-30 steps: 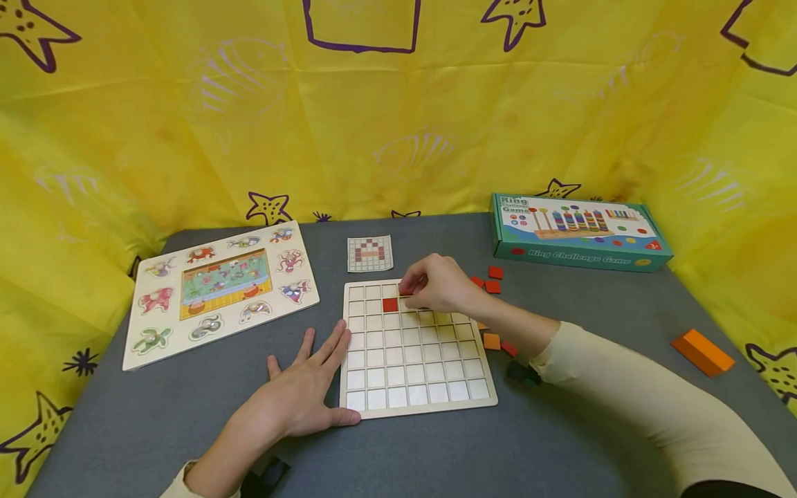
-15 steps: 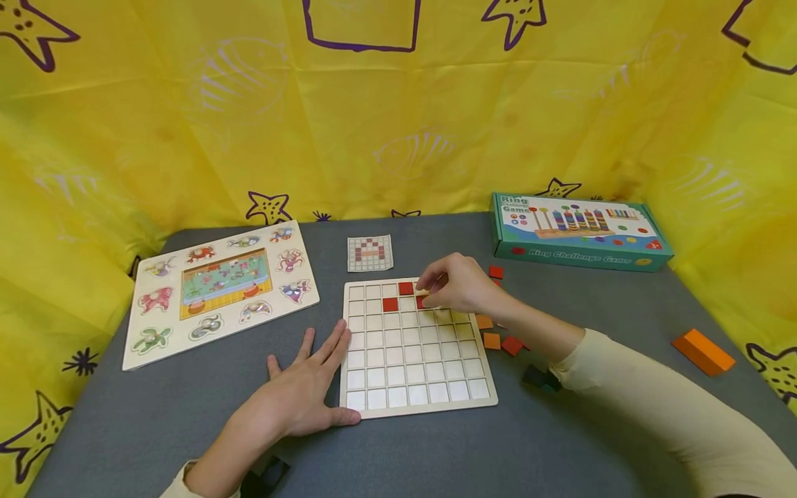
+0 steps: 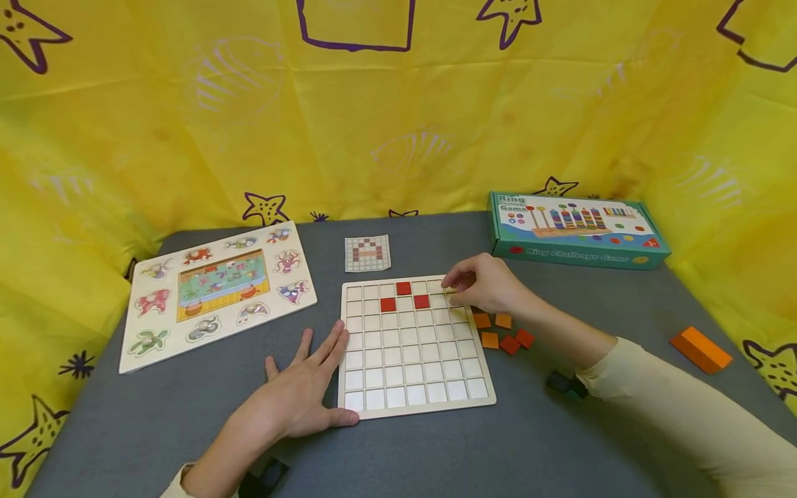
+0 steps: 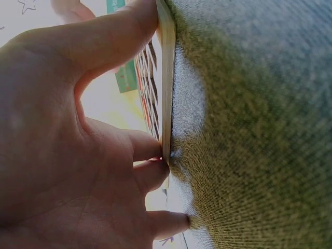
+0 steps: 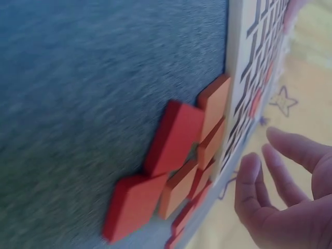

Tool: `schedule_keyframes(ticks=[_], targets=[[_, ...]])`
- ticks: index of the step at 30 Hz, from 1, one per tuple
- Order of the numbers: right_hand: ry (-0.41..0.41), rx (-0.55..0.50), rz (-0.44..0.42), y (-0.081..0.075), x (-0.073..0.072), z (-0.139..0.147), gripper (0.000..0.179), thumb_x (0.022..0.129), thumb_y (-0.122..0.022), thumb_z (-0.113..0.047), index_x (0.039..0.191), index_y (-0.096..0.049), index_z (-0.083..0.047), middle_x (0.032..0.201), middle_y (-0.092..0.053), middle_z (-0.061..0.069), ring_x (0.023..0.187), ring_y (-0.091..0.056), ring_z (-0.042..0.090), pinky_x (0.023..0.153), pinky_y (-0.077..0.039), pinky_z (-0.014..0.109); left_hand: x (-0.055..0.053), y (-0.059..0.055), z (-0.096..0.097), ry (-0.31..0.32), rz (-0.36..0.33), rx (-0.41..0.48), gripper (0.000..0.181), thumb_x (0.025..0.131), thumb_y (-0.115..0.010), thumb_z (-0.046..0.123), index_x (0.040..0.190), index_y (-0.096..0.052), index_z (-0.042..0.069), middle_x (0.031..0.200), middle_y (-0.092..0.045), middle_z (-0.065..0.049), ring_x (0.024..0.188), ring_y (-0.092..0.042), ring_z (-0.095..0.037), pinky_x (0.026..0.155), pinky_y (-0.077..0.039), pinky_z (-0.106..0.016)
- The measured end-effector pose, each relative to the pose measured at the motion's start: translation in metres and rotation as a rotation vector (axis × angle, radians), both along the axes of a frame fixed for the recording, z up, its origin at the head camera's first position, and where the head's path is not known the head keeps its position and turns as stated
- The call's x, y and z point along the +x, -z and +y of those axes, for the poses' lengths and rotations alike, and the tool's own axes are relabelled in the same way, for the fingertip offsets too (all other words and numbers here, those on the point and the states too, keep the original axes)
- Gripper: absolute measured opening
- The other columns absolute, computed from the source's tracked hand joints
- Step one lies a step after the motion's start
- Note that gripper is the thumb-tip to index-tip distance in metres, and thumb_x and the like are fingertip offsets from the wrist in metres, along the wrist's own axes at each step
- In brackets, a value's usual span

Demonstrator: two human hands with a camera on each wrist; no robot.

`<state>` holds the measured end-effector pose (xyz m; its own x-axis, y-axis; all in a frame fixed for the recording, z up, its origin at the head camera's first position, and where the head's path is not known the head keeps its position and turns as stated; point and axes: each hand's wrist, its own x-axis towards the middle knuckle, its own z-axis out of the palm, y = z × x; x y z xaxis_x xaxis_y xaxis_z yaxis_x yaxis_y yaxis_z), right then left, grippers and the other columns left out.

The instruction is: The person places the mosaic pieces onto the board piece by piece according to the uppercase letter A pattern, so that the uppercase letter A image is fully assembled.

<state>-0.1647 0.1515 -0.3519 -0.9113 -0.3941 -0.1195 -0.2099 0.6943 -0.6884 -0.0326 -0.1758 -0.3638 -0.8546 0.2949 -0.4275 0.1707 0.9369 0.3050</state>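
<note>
A wooden grid board lies flat before me, with one red tile in its top row and two others, a left red tile and a right red tile, in the row below. My left hand rests against the board's left side, fingers spread, thumb at the lower corner. Over the upper right of the board is my right hand, thumb and fingers loosely bent and apart. The right wrist view shows nothing between those fingers. Red tiles and orange tiles lie beside the board's right edge.
A small pattern card lies behind the board. On the left is a sea-animal peg puzzle. A green Ring Challenge Game box stands at the back right, and an orange block lies far right.
My right hand has moved right along the top of the board, leaving the top-row red tile and then the right red tile in their cells. The left hand has stayed put.
</note>
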Motion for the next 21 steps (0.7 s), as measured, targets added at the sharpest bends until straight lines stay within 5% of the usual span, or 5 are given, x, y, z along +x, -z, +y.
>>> schedule_keyframes(ticks=[21], targets=[[0.053,0.078,0.009,0.002,0.014,0.044,0.031,0.078,-0.077,0.001,0.108,-0.078,-0.006,0.101,-0.074,0.01,0.09,-0.064,0.022,0.081,-0.054,0.033,0.0,0.0,0.0,0.006,0.003,0.006,0.128,0.076,-0.079,0.073,0.17,-0.007,0.022,0.177,0.004,0.008,0.16,-0.003,-0.049,0.096,-0.006,-0.096]])
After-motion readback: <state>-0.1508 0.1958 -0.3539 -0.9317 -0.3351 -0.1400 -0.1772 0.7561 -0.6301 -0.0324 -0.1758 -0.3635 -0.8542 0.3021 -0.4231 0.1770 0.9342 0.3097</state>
